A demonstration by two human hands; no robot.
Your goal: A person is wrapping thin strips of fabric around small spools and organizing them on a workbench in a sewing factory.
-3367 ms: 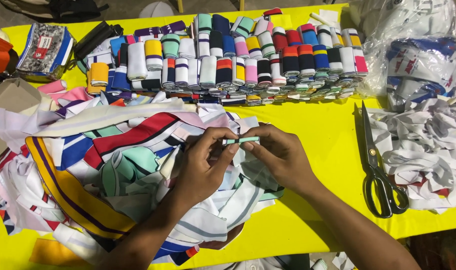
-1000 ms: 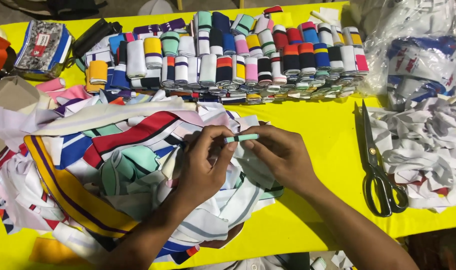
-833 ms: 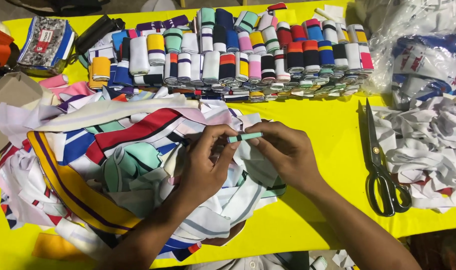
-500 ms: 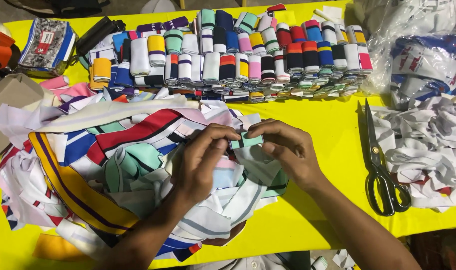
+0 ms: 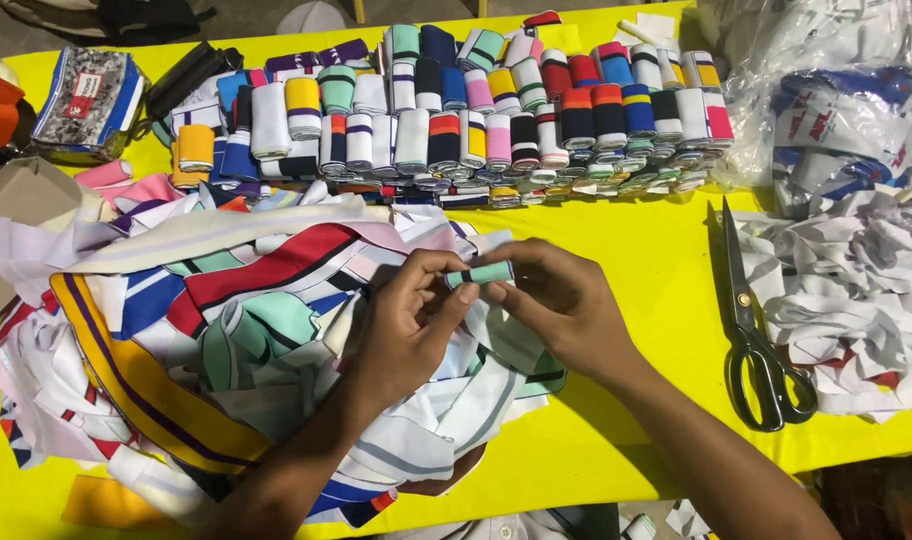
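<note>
Both hands pinch one small rolled strip of mint-green ribbed knit fabric (image 5: 479, 273) — the left hand (image 5: 408, 325) closed on its left end with thumb and fingers, the right hand (image 5: 566, 305) closed on its right end — held just above a single loose heap of striped knit collar strips in white, red, blue, mint and yellow (image 5: 216, 340) on the yellow table (image 5: 656, 300). Beyond the heap lie several rows of tightly rolled colourful strips (image 5: 476, 110), too many to count exactly. To the right rests one pair of black-handled scissors (image 5: 756, 330), beside one pile of white fabric scraps (image 5: 856, 290) and one clear plastic bag (image 5: 836, 90).
</note>
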